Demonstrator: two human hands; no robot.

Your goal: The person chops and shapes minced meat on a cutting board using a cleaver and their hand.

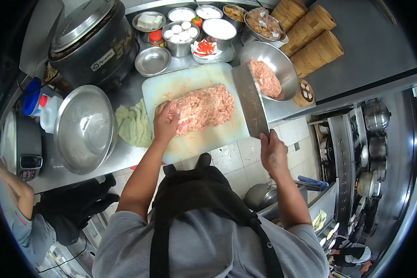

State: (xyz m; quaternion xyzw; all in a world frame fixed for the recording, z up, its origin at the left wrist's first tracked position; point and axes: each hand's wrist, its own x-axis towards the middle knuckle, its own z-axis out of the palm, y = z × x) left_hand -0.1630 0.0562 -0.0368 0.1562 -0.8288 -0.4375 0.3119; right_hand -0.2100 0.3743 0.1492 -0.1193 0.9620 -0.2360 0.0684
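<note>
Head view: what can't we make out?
All head view:
- Cleaver: handle mostly hidden by right hand.
- Cutting board: middle covered by minced meat.
- Black cooker: contents hidden by lid.
- Control panel, left: button text too small.
- Co-worker, lower left: partly cut off by picture edge.

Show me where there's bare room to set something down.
Widest: the grey surface right of the bamboo steamers. The cutting board has mostly bare strips nearer and beyond the minced meat. Crowded: behind the board, with the egg bowl and pepper dish.
</note>
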